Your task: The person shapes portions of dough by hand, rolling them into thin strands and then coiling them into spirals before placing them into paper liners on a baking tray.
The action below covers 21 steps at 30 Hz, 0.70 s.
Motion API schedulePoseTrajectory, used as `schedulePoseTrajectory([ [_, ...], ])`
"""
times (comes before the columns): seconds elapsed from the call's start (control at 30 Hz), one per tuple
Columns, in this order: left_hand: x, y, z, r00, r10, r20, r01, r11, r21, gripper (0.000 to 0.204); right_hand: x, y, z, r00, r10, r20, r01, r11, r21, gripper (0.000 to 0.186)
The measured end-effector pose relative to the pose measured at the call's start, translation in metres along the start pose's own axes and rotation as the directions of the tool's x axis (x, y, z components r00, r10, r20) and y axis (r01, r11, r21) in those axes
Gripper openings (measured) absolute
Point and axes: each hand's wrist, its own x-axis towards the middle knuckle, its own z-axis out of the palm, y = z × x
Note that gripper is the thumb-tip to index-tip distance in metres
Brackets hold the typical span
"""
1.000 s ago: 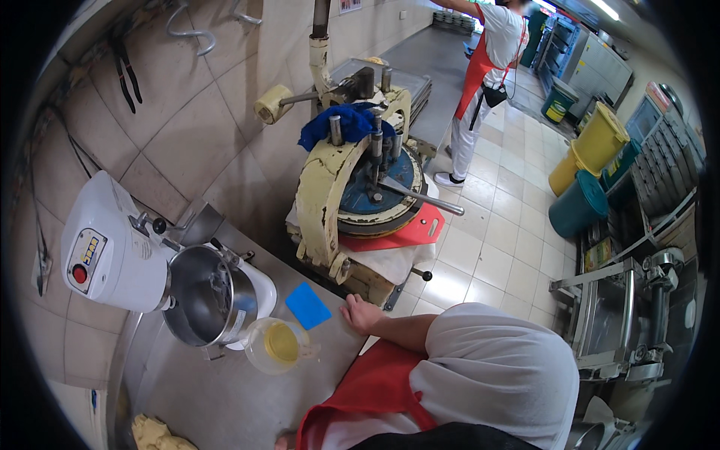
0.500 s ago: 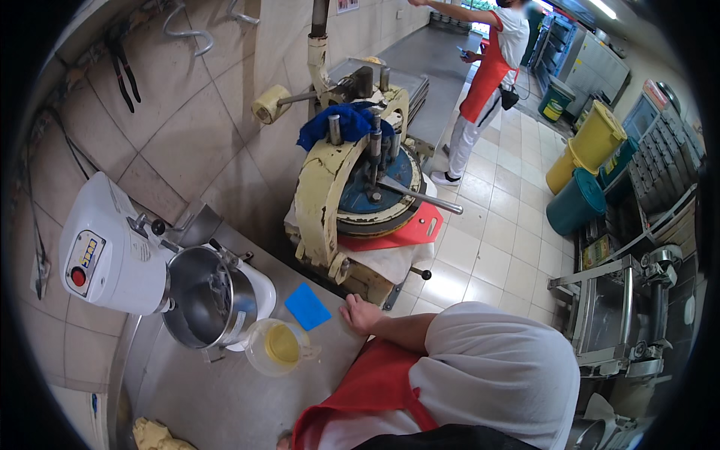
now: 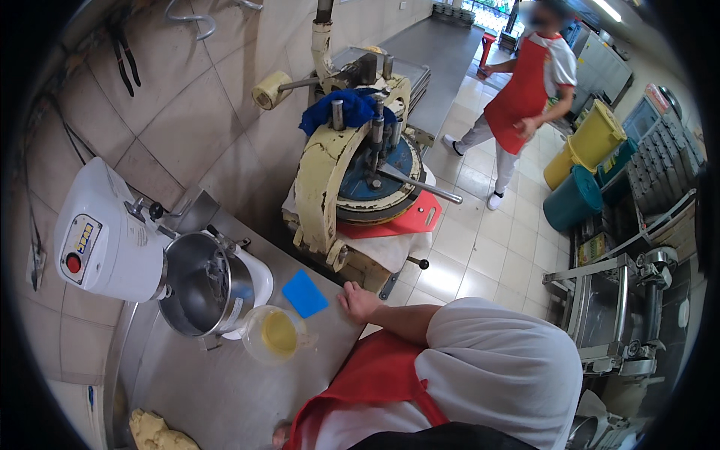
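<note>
My right hand (image 3: pixel 358 302) rests on the edge of the steel table (image 3: pixel 217 397), fingers stretched out and holding nothing. Just left of it lies a flat blue dough scraper (image 3: pixel 305 293). Only a sliver of my left hand (image 3: pixel 281 435) shows at the lower edge beside my red apron; its fingers are hidden. A clear plastic measuring jug (image 3: pixel 253 339) with yellow contents stands in front of a white stand mixer (image 3: pixel 112 232). Inside the mixer's steel bowl (image 3: pixel 187 319) sits a grey beater. A lump of pale dough (image 3: pixel 157 433) lies at the table's lower left.
Beyond the table stands a cream machine (image 3: pixel 322 172) with a blue round plate, a long lever and a blue cloth. A co-worker (image 3: pixel 525 97) in a red apron stands on the tiled floor. Yellow and green bins (image 3: pixel 574 196) and a metal roller machine (image 3: pixel 622 315) are at right.
The co-worker has turned, come nearer and moved right, with the raised arm lowered. My right hand stays on the table edge. The view has shifted slightly.
</note>
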Motion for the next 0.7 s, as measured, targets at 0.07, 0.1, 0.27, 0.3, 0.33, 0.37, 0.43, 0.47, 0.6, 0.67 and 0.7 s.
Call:
schedulePoseTrajectory([
  [0.07, -0.001, 0.002, 0.003, 1.000, 0.005, 0.004, -0.005, 1.000, 0.005, 0.067, 0.002, 0.003, 0.002, 1.000, -0.003, -0.017, 0.003, 1.000, -0.011, 0.043],
  [0.1, -0.001, 0.004, 0.000, 1.000, 0.010, -0.002, -0.010, 1.000, 0.004, 0.067, 0.001, 0.003, 0.003, 1.000, -0.008, -0.031, 0.007, 1.000, -0.012, 0.043],
  [0.27, -0.001, 0.004, -0.003, 1.000, 0.003, -0.030, -0.003, 1.000, -0.015, 0.067, 0.000, -0.001, 0.002, 0.999, -0.009, -0.032, 0.008, 1.000, -0.023, 0.043],
  [0.3, 0.000, 0.005, -0.002, 0.999, 0.002, -0.032, -0.002, 1.000, -0.016, 0.067, 0.000, -0.003, 0.000, 0.999, -0.011, -0.041, 0.009, 1.000, -0.029, 0.043],
  [0.33, -0.001, 0.005, -0.006, 0.999, 0.004, -0.047, -0.004, 1.000, -0.017, 0.067, -0.004, -0.003, 0.002, 0.999, -0.005, -0.042, 0.004, 1.000, -0.029, 0.043],
  [0.37, -0.001, 0.005, -0.005, 0.999, 0.009, -0.050, -0.010, 1.000, -0.015, 0.067, -0.005, -0.003, 0.003, 0.999, -0.010, -0.049, 0.008, 1.000, -0.028, 0.043],
  [0.43, -0.002, 0.005, -0.003, 0.997, 0.012, -0.071, -0.014, 1.000, -0.019, 0.068, -0.003, -0.003, 0.001, 0.998, -0.019, -0.065, 0.017, 0.999, -0.028, 0.042],
  [0.47, -0.002, 0.006, -0.001, 0.997, 0.018, -0.074, -0.019, 1.000, -0.011, 0.068, -0.002, -0.001, 0.003, 0.998, -0.025, -0.065, 0.023, 0.999, -0.028, 0.042],
  [0.6, -0.005, 0.008, 0.005, 0.994, 0.017, -0.105, -0.018, 1.000, -0.015, 0.068, -0.001, 0.004, 0.005, 0.999, -0.005, -0.052, 0.005, 1.000, -0.012, 0.042],
  [0.67, -0.006, 0.011, 0.008, 0.993, 0.019, -0.114, -0.022, 1.000, -0.021, 0.068, -0.003, 0.000, 0.002, 1.000, 0.018, -0.019, -0.018, 1.000, -0.005, 0.044],
  [0.7, -0.006, 0.012, 0.012, 0.993, 0.020, -0.119, -0.022, 1.000, -0.020, 0.068, -0.002, 0.002, 0.000, 0.999, 0.016, -0.030, -0.016, 1.000, -0.006, 0.044],
])
